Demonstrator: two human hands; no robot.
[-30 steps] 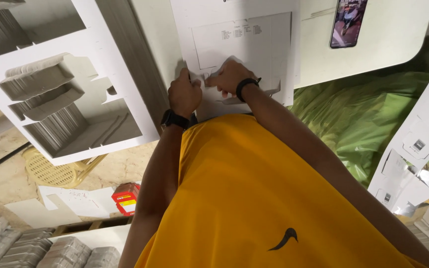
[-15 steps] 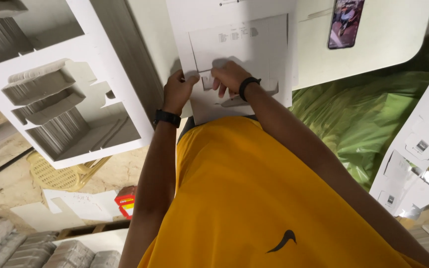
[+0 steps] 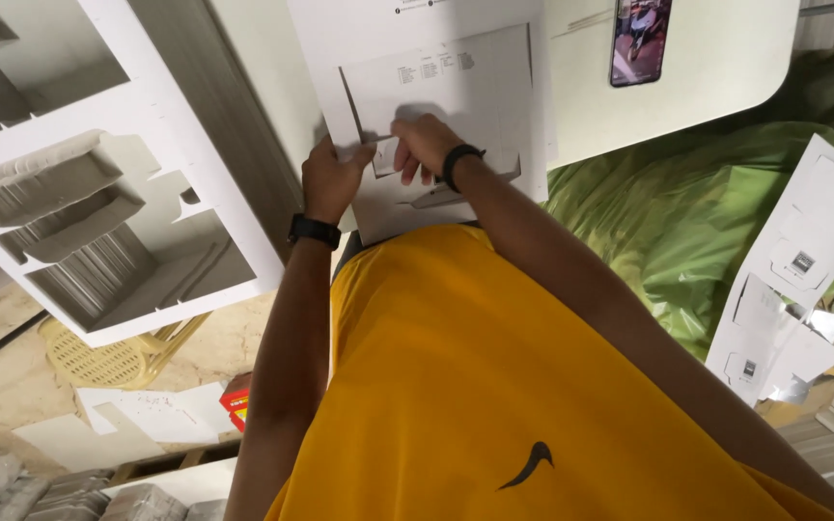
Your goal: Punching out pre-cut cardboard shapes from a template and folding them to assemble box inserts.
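Both hands pinch a flat white card sheet on the table.

The matte, die-cut card sheet [image 3: 456, 106] lies beside the phone [image 3: 640, 41]; left hand [image 3: 332, 178] curled, gripping its edge, right hand [image 3: 424, 145] pressing a flap, fingers bent.

White cardboard sheet [image 3: 456, 87], yellow shirt [image 3: 494, 386], green plastic sheeting [image 3: 687, 222], black wristbands [image 3: 315, 230]
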